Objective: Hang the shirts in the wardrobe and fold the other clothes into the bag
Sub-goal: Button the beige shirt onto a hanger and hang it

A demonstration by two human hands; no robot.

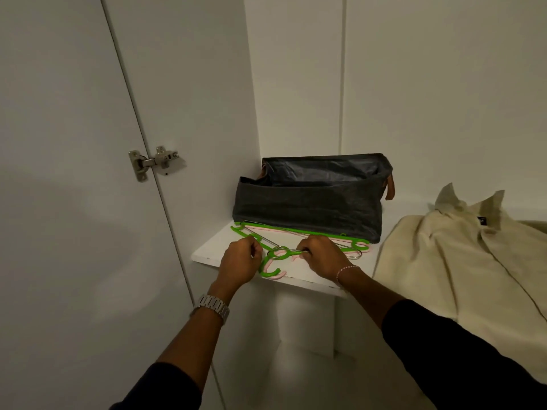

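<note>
A pile of hangers lies on the white wardrobe shelf (213, 253): a green plastic hanger (273, 255) on top, a pink one (365, 249) under it and a thin metal wire hanger (353, 255). My left hand (241, 261) curls round the left side of the pile. My right hand (322, 255) pinches the wire hanger near the hooks. Behind the hangers stands an open dark grey fabric bag (310, 202) with brown handles. A cream collared shirt (461, 261) lies spread out to the right.
The open white wardrobe door (74, 202) stands at the left with a metal hinge (154, 162). White wardrobe walls rise behind the bag. Below the shelf is a white lower compartment (307, 350).
</note>
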